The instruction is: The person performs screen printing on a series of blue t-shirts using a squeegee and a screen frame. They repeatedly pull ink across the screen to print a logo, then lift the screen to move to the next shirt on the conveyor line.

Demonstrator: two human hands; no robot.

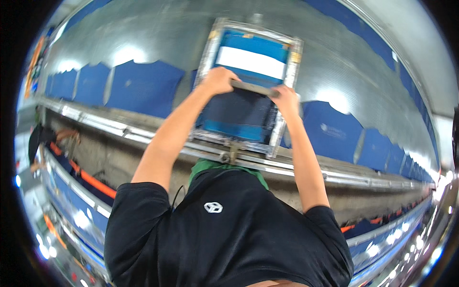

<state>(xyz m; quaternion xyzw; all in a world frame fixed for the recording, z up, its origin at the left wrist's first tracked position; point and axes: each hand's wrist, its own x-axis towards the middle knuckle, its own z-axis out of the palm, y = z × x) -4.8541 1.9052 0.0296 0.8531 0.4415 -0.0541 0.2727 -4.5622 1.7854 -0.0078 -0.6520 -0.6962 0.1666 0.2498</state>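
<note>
My left hand (221,79) and my right hand (286,98) are closed on the two ends of a squeegee (254,88), a long bar held crosswise over a metal-framed printing screen (296,60). Above the bar the screen is blue with a white band (251,60); below it is a dark area of ink (236,110) with a blue strip at the bottom. The screen lies over a long grey table (325,57), against a metal rail (258,160) on the near side. My fingertips are slightly blurred.
Blue fabric pieces (138,88) lie in a row along the table on both sides of the screen. Another person (40,142) in dark clothing works at the far left. A second long table with orange edging (93,179) runs behind me.
</note>
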